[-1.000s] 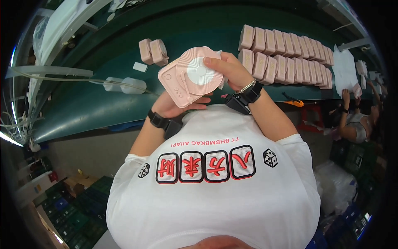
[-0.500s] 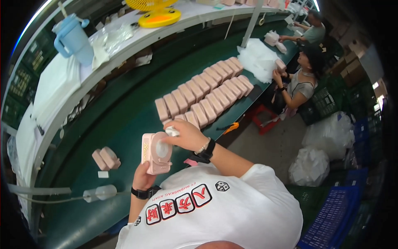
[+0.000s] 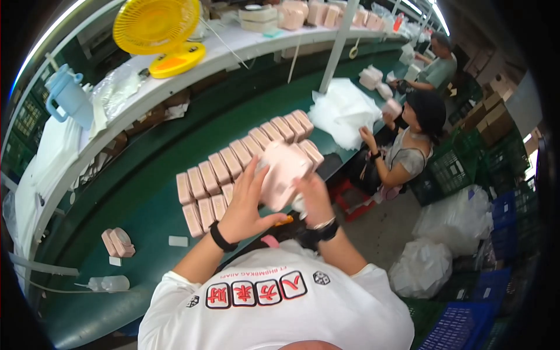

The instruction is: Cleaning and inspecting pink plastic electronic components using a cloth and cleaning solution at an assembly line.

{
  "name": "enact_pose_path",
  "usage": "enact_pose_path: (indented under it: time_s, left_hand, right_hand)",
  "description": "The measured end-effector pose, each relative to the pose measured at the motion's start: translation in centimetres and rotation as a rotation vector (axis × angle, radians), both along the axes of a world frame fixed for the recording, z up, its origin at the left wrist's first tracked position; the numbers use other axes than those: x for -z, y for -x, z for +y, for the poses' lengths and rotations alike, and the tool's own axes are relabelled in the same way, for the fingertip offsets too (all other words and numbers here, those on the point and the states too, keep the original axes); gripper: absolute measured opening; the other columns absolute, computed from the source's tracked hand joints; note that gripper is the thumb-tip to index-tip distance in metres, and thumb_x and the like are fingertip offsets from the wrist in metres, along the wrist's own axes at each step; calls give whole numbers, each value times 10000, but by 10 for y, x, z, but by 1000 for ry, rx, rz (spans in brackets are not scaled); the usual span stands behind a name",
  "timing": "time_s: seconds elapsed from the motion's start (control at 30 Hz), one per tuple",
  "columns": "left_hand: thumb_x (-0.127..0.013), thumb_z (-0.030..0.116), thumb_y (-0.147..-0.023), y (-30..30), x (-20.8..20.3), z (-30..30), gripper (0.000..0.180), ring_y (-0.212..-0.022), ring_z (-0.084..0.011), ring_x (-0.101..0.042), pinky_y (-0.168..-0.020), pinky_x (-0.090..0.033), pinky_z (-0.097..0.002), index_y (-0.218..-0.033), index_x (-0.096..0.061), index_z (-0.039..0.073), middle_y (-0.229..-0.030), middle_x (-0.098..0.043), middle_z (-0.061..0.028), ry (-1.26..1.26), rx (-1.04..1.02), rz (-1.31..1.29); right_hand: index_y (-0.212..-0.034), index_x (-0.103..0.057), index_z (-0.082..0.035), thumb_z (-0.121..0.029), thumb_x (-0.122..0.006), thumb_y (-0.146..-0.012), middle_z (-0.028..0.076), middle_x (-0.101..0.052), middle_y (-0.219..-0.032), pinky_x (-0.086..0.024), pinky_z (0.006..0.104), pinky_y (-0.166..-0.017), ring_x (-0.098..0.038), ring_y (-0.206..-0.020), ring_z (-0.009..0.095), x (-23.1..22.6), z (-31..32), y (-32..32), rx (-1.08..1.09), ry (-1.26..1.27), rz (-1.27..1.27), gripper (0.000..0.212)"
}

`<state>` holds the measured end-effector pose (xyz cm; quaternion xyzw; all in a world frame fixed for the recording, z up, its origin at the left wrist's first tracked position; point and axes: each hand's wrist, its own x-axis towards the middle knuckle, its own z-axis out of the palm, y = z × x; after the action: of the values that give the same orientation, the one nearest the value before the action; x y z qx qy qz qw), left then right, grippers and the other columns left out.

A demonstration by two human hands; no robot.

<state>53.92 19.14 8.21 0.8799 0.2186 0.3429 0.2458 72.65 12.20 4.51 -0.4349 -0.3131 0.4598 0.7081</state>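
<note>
A pale pink, box-shaped plastic device (image 3: 284, 175) with rounded corners is tilted up over the near end of the rows, its plain face toward me. My right hand (image 3: 315, 201), slightly blurred, grips its lower right edge. A white wad of cloth (image 3: 298, 204) shows under that hand. At the device's left edge is my left hand (image 3: 248, 204), fingers stretched along it and thumb spread apart. Whether those fingers press on it, I cannot tell. Two rows of similar pink devices (image 3: 219, 169) stand on the green work surface (image 3: 146, 216), partly hidden by my left hand.
Another pink device (image 3: 118, 242) lies left, near small white rectangles (image 3: 178, 241) and a clear bottle (image 3: 111, 284). A yellow fan (image 3: 175, 60) and blue jug (image 3: 70, 96) stand on the shelf. At right, a co-worker (image 3: 408, 140) handles white sheets (image 3: 344, 111); another person (image 3: 437, 64) works beyond.
The device has moved right and away from me and turned, so its dial face no longer shows. My left hand has opened its fingers. The view has shifted.
</note>
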Motion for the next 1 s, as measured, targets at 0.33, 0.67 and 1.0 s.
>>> enact_pose_path:
  time_s: [0.33,0.67,1.0]
  left_hand:
    - [-675,88,-882,4,118,-28,458,-1133,-204,-576,-975,-445,-327,-1308,-524,16,-1258,-592,-113,912,-96,-161]
    - [-618,68,-934,115,139,-128,297,-1081,-126,-579,-947,-452,-276,-1223,-565,20,-1179,-629,-56,1043,-857,-505]
    - [-644,132,-919,209,134,-112,315,-1071,-128,-573,-897,-457,-270,-1219,-587,54,-1163,-629,-38,1093,-880,-505]
  right_hand:
    - [-1010,-704,47,-273,-736,-815,84,-708,-961,-512,295,-740,-662,-856,149,91,67,-341,200,419,-654,376]
    - [-1007,-704,53,-665,-656,-700,280,-665,-1077,-483,461,-919,-623,-1089,385,242,191,-404,-333,887,-1590,782]
    - [-1167,-620,69,-333,-711,-840,236,-672,-1123,-493,414,-907,-648,-1011,362,234,168,-317,241,513,-1408,526]
